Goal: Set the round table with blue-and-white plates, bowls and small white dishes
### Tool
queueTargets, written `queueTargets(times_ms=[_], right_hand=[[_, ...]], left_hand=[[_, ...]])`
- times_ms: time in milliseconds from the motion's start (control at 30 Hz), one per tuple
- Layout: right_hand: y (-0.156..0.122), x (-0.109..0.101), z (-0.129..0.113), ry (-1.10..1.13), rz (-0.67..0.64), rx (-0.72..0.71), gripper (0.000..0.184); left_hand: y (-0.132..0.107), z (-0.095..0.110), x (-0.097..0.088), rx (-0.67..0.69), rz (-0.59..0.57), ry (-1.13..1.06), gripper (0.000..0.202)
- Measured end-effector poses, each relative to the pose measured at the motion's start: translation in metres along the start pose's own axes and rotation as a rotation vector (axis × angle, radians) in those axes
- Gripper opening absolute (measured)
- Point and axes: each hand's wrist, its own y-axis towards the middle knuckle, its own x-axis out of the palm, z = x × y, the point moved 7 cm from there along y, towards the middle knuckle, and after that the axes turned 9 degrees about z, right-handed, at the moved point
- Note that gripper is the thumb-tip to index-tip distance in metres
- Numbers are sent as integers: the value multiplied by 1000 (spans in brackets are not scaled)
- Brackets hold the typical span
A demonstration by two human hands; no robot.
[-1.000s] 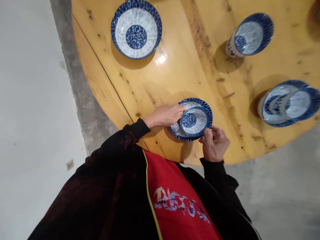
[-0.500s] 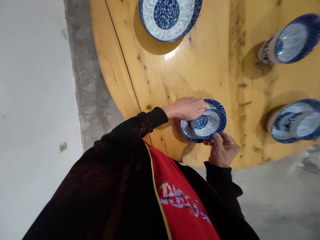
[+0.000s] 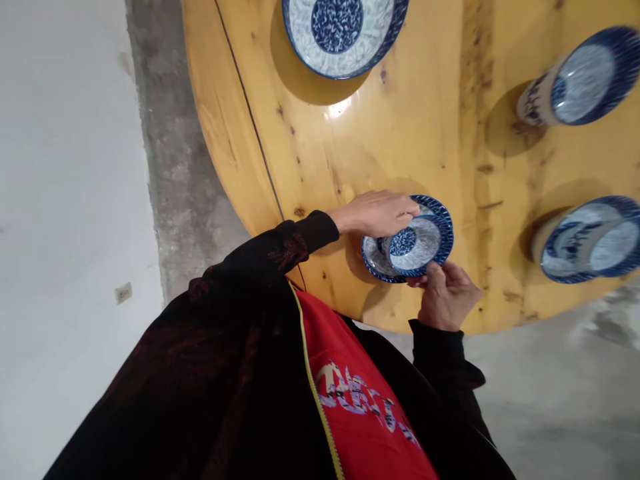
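Blue-and-white bowl (image 3: 419, 245) on saucer (image 3: 376, 259).
We see them stacked near the wooden table (image 3: 410, 133) edge, bowl upright.

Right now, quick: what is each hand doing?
Left hand: closed on the far rim of the small bowl sitting on the saucer.
Right hand: fingers pinch the bowl's near rim.

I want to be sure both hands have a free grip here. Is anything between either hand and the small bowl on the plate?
Nothing visible. The left hand lies on the small bowl and the right hand touches its near rim. The bowl sits on the plate.
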Motion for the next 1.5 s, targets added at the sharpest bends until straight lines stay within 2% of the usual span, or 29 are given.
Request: queueTargets(times_ms=[167,333,533,700,867,1000,1133,1267,1367,1500], right_hand=[[0,0,1,-21,2,-1,24],[-3,-5,2,-35,-9,-9,34],[-7,-19,6,2,52,81,35],[-10,-24,6,38,94,91,36],[-14,-17,4,92,105,108,44],[-2,-4,-3,129,90,95,49],[32,-5,-22,160,115,23,45],[94,-6,-44,164,131,-24,39],[150,5,-57,204,136,16,34],[217,33,-74,254,127,97,23]], left_hand=[[-1,-3,3,-3,15,-42,32],[-5,-7,-4,-23,47,-65,32],[-17,-16,-21,-94,97,-91,33],[-23,-20,-34,-126,123,-107,34],[-15,-14,-56,-109,182,-87,33],[6,-14,-77,-110,196,-14,29],[43,-12,-93,-113,198,59,28],[92,-11,-99,-156,230,93,26],[131,-9,-98,-170,228,154,26],[182,-10,-93,-194,262,213,33]])
